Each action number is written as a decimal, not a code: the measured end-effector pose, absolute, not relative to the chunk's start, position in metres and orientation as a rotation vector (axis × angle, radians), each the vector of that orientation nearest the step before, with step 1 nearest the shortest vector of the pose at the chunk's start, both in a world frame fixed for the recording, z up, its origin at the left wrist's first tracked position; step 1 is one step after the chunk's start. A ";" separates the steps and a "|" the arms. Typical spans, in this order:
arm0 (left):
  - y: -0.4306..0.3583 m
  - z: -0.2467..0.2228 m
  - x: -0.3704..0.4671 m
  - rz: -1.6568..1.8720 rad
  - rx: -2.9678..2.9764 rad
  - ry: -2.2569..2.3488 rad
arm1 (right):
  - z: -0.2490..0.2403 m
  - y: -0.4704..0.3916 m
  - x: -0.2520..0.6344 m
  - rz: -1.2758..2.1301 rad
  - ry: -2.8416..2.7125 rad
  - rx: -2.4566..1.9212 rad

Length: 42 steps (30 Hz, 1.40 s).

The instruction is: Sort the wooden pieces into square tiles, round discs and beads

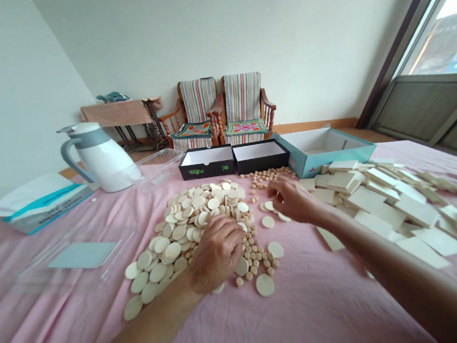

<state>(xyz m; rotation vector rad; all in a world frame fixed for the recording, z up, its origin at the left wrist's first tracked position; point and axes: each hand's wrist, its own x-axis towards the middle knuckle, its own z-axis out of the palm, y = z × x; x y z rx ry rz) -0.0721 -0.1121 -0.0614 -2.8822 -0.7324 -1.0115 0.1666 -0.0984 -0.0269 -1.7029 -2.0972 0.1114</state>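
My left hand [219, 249] rests palm down over the right side of a heap of round wooden discs [184, 210]. Its fingers curl downward and their tips are hidden, at the border with a cluster of small wooden cubes [254, 254]. Farther right, my right hand [293, 200] has its fingers bent together above the pink cloth, beside a few loose discs [268, 222]. What its fingertips hold, if anything, does not show. Just beyond that hand lies a second group of small cubes [267, 175].
Square wooden tiles [375, 201] pile up at the right. Behind stand two black boxes [207, 169] [262, 163] and a teal box [331, 157]. At left are a white jug [105, 161], clear plastic trays [112, 264] and a tissue pack [47, 206].
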 end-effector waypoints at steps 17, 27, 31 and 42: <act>-0.112 -0.060 -0.072 -1.006 -2.858 -0.810 | -0.038 -0.083 0.143 0.146 -2.226 -1.696; -0.111 -0.061 -0.072 -0.995 -2.848 -0.804 | -0.043 -0.054 0.122 -0.017 -2.448 -1.941; -0.111 -0.060 -0.072 -0.988 -2.846 -0.805 | -0.039 -0.039 0.117 -0.040 -2.464 -1.985; -0.111 -0.061 -0.073 -1.012 -2.828 -0.789 | -0.013 -0.006 0.190 -0.064 -2.164 -2.172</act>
